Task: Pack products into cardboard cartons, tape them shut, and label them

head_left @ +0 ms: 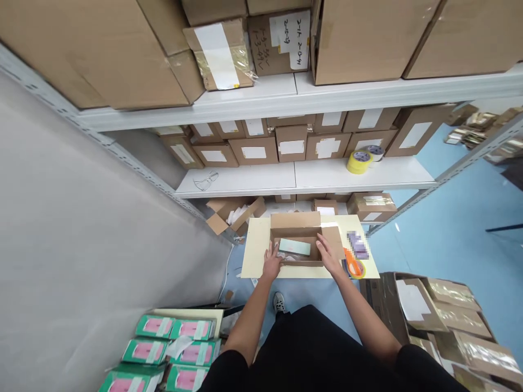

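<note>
An open cardboard box [296, 263] sits on a pale yellow board, its back flap standing up and its right flap folded outward. Inside lies a light green, narrow carton [295, 247], with crumpled clear plastic [287, 256] in front of it. My left hand [272, 263] grips the box at its front left corner, fingers over the edge. At the right wall, my right hand [329, 256] has its fingers hooked over the rim. Neither hand touches the green carton, as far as I can see.
The board [254, 256] also bears an orange tape cutter [352, 262], a yellow tape roll [360, 269] and a blurred purple item [358, 245]. Shelves [245, 178] with cartons rise ahead. Green-and-pink boxes [192, 353] stand lower left; a large carton of packed boxes [453, 321] stands lower right.
</note>
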### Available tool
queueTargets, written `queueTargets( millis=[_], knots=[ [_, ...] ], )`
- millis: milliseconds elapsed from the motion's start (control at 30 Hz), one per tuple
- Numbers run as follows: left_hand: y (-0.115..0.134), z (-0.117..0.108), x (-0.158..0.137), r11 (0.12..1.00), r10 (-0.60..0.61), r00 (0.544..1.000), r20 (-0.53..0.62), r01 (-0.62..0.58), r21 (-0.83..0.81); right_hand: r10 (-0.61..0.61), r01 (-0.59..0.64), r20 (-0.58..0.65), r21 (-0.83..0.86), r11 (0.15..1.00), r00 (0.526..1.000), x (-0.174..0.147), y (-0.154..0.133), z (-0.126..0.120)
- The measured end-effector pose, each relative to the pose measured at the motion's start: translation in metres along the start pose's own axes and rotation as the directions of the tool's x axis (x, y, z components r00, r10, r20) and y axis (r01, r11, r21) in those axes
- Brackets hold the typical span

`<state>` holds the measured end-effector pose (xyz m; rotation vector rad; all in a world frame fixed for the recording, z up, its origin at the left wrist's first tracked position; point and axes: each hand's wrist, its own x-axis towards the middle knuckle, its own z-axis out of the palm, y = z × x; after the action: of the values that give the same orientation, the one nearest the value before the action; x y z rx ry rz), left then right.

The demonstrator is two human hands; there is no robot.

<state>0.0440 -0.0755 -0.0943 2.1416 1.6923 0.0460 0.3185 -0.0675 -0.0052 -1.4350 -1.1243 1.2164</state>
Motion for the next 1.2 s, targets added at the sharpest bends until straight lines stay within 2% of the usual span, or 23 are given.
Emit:
queueTargets(
  millis=[167,300,400,500,700,867,967,1100,1200],
  knots=[
    [0.04,0.022,-0.052,0.998,-0.056,0.984,-0.169,0.056,-0.001,-0.04,0.036,0.142,0.028,0.999,0.989,-0.008,-0.009,-0.032],
    [0.078,0.034,-0.112,0.98,-0.196,0.941,-0.277,0.201,-0.011,-0.055,0.045,0.236,0.047,0.998,0.97,-0.024,-0.01,-0.052],
    [0.102,0.034,-0.162,0.95,-0.304,0.894,-0.329,0.31,-0.033,-0.078,0.06,0.348,0.064,0.996,0.934,-0.039,-0.011,-0.053],
    [0.121,0.036,-0.211,0.922,-0.373,0.839,-0.397,0.382,-0.059,-0.103,0.076,0.464,0.076,0.994,0.88,-0.055,-0.014,-0.041],
    [0.146,0.058,-0.296,0.86,-0.493,0.737,-0.463,0.494,-0.128,-0.14,0.08,0.642,0.122,0.989,0.754,-0.092,-0.01,0.007],
    [0.162,0.092,-0.374,0.76,-0.639,0.609,-0.469,0.594,-0.263,-0.122,0.059,0.785,0.109,0.992,0.607,-0.148,-0.001,0.068],
    [0.171,0.111,-0.433,0.713,-0.688,0.537,-0.489,0.625,-0.318,-0.12,0.075,0.858,0.096,0.993,0.499,-0.207,0.0,0.111],
    [0.185,0.134,-0.519,0.647,-0.742,0.439,-0.507,0.669,-0.367,-0.103,0.102,0.937,0.073,0.992,0.332,-0.307,0.002,0.164],
    [0.195,0.155,-0.577,0.625,-0.744,0.362,-0.562,0.673,-0.395,-0.099,0.131,0.974,0.073,0.989,0.204,-0.381,0.012,0.194]
  ],
)
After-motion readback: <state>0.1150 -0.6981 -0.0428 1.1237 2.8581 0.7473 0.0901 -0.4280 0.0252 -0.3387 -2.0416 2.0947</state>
